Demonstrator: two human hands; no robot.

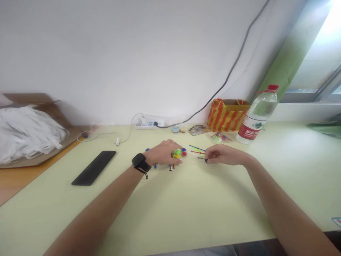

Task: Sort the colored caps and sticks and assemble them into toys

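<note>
My left hand, with a black watch on its wrist, curls its fingers and thumb around a cluster of small coloured round pieces. Some pieces stay hidden under the palm. Blue, red and white bits poke out below it. To the right, my right hand pinches the end of a thin black stick close to the table. Beside its fingertips lie a blue stick, a red stick and other thin coloured sticks.
A black phone lies at left, near a white cable. Along the wall are a power strip, a striped bag, a small plastic packet and a large water bottle. A box of white strips stands far left.
</note>
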